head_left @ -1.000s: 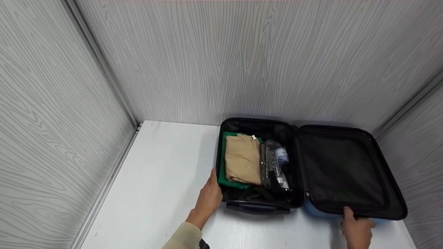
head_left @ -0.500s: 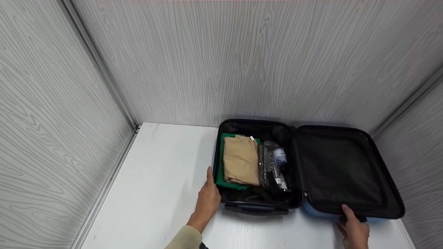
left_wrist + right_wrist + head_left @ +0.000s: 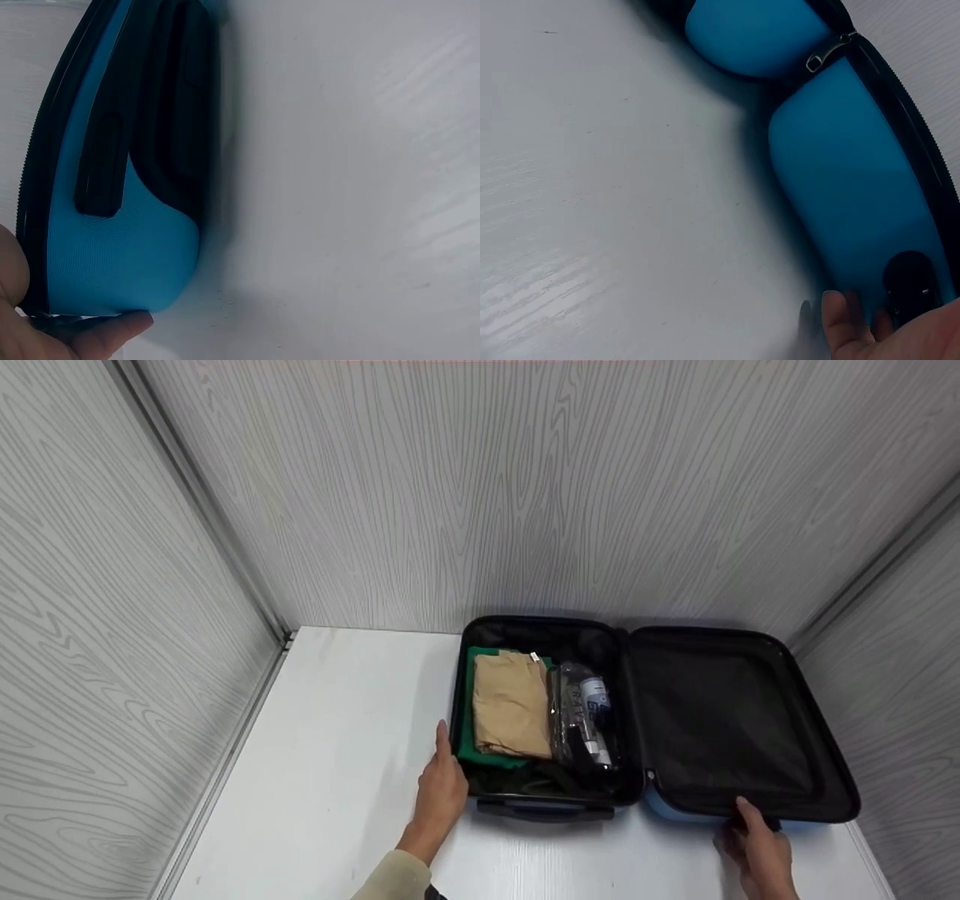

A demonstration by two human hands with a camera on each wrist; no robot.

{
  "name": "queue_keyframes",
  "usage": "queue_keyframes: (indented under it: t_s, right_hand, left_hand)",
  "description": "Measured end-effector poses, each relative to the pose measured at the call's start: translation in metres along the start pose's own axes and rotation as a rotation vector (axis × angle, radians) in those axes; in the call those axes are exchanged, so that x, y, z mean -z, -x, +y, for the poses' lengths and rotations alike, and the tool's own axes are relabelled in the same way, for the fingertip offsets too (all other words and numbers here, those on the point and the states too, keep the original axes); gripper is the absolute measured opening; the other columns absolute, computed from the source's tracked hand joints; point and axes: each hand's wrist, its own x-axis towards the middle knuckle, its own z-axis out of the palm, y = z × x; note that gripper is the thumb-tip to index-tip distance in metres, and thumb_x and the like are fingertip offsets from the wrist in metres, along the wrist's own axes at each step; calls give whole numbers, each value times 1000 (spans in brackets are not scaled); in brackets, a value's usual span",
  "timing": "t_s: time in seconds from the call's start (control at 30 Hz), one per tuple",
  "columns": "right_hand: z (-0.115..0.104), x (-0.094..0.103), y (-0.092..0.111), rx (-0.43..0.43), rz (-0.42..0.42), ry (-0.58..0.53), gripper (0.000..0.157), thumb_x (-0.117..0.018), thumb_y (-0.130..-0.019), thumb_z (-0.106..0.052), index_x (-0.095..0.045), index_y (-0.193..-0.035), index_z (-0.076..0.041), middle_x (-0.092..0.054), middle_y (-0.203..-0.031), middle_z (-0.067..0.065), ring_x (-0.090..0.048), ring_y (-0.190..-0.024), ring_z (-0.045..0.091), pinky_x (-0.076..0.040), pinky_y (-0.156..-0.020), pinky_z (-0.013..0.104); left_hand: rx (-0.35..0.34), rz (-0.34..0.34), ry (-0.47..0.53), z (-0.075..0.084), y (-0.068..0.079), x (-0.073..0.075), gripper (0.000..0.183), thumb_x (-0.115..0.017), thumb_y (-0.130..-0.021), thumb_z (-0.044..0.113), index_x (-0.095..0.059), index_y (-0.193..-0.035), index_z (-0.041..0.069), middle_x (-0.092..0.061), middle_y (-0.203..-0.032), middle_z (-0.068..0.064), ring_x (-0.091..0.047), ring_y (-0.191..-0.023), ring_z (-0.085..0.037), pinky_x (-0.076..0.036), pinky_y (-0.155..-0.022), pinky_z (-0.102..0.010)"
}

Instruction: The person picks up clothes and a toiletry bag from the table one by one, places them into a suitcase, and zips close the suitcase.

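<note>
An opened suitcase (image 3: 544, 810) with a blue shell lies flat, its lid (image 3: 720, 720) folded out to the right. Tan folded clothing (image 3: 510, 705) sits on a green folded cloth (image 3: 466, 735) in the left half. Beside these is a clear pouch (image 3: 574, 705) with a white-and-blue bottle (image 3: 595, 694) in it. My left hand (image 3: 441, 791) rests against the left front corner, fingers extended along the shell in the left wrist view. My right hand (image 3: 763, 851) grips the lid's front edge, thumb at the rim and fingers below it, beside a black fitting (image 3: 913, 285).
A black carry handle (image 3: 545, 811) is on the suitcase's front side. A zipper pull (image 3: 821, 58) hangs near the hinge. Wood-grain panels (image 3: 450, 495) rise behind and at both sides; white table surface (image 3: 352, 712) extends to the left.
The suitcase and both hands appear slightly further left in the head view, which has also shifted. The right hand has turned a little at the lid's edge, its fingers now more visible.
</note>
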Motion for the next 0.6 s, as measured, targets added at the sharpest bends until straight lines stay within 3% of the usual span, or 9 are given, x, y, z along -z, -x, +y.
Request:
queue_keyframes:
  t_s: [0.07,0.2,0.3,0.37,0.5,0.6]
  right_hand:
    - [-1,0,-1,0,8,-11,106,-61,-100,-54,1,-168,-1,-22,-171,19,-60,-120,16,-56,-103,35]
    - [-5,-4,1,2,30,-67,111,-61,-101,-47,18,-164,-3,-15,-168,20,-49,-142,25,-51,-110,35]
    - [-6,-9,4,19,51,-124,114,-62,-100,-46,28,-159,-8,-4,-169,18,-28,-156,27,-46,-114,33]
    - [-6,-13,5,32,64,-162,112,-63,-100,-46,26,-159,-10,-4,-168,13,-26,-157,25,-45,-114,32]
    - [-8,-16,8,45,73,-209,108,-65,-100,-45,17,-163,-15,-30,-148,1,-37,-150,19,-47,-114,32]
    - [-13,-18,11,63,38,-257,93,-68,-100,-44,-3,-164,-23,-40,-129,-9,-47,-136,13,-44,-118,37]
  left_hand:
    - [4,1,-10,1,0,0,68,-49,-106,-3,-18,-166,-1,-68,-117,-29,-55,-63,-19,-52,-62,-41]
    - [8,-14,-34,5,-1,1,67,-50,-105,-3,-21,-165,-3,-69,-113,-27,-59,-66,-22,-54,-64,-44]
    - [10,-26,-45,6,-2,2,64,-51,-104,-4,-26,-164,-4,-68,-120,-28,-62,-69,-23,-55,-66,-45]
    - [14,-29,-50,7,-2,4,62,-51,-104,-5,-30,-162,-5,-67,-127,-28,-64,-73,-24,-57,-69,-45]
    - [-8,-20,-60,8,-1,5,59,-51,-103,-7,-34,-160,-7,-67,-128,-28,-69,-81,-29,-58,-72,-45]
    - [-14,-17,-71,8,0,6,58,-50,-103,-7,-35,-159,-8,-67,-129,-29,-71,-85,-32,-59,-72,-45]
